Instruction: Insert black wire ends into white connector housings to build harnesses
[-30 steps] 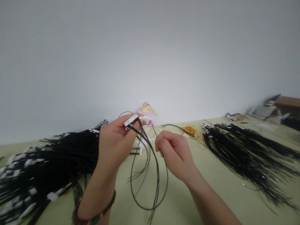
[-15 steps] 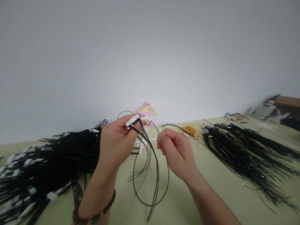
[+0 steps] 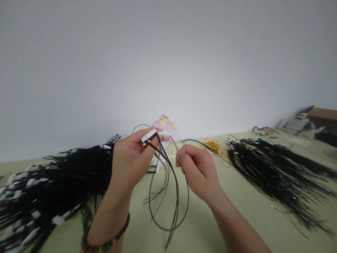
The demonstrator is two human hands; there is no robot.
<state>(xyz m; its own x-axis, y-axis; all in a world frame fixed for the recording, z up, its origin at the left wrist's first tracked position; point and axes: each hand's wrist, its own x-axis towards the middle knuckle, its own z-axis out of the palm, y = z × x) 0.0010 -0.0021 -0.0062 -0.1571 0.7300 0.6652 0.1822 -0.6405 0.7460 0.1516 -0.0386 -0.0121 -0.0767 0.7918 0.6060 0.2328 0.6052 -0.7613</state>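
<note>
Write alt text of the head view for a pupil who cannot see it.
A person's left hand holds a small white rectangular connector trailing thin black wires; the right hand pinches one thin black wire. Heaps of black wires with white ends flank them on a pale green table.

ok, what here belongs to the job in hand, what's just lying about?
Likely the job:
white plug in left hand
black wires below it; right hand pinches a strand
left wire pile, right wire pile

Seemingly just lying about:
pink container at the back
yellow rubber bands
</note>
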